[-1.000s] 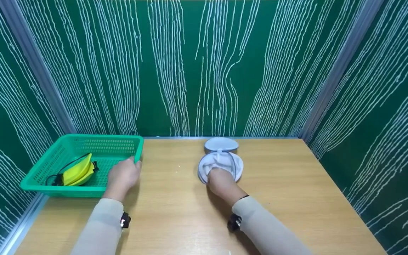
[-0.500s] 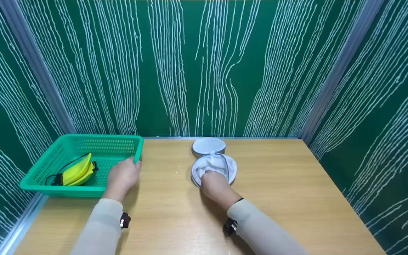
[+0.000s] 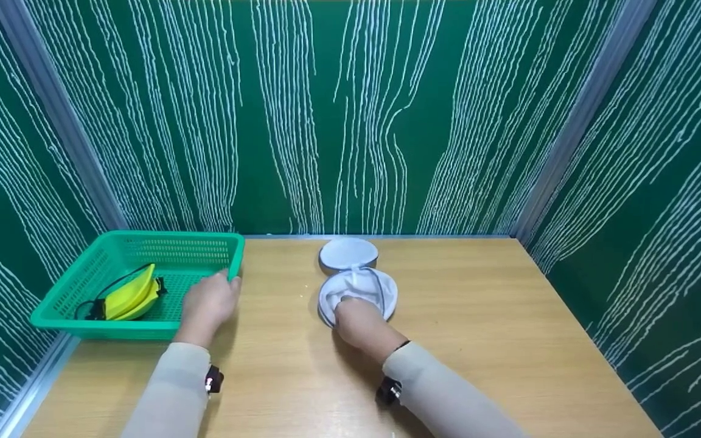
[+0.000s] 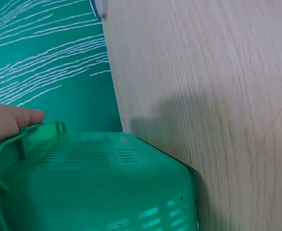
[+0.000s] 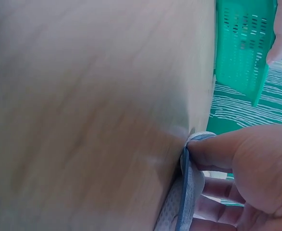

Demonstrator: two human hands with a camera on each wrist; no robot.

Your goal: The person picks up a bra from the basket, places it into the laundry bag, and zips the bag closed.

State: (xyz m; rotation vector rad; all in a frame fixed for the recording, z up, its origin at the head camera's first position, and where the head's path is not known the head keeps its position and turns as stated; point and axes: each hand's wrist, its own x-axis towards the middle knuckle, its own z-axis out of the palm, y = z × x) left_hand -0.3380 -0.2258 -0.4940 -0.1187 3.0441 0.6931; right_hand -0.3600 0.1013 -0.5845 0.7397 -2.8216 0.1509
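Observation:
My left hand [image 3: 207, 304] grips the right rim of a green plastic basket [image 3: 137, 329], its thumb over the rim in the left wrist view. A yellow banana-shaped item [image 3: 130, 298] with black ends and a thin black cord lies in the basket. My right hand [image 3: 366, 328] pinches the near rim of an unfolded grey-white zip case [image 3: 389, 292], thumb on one side and fingers on the other in the right wrist view. The round lid half [image 3: 348, 253] lies behind the lower half. My hand hides part of the case's inside.
Both hands work over a wooden table [image 3: 478, 304]. Green panels with white wavy lines [image 3: 362, 121] stand at the back and sides, joined by grey posts [image 3: 554, 158]. The basket stands close to the left panel.
My right hand has moved left and slightly nearer, sliding the unfolded case along the table towards the basket. My left hand and the basket have stayed almost still.

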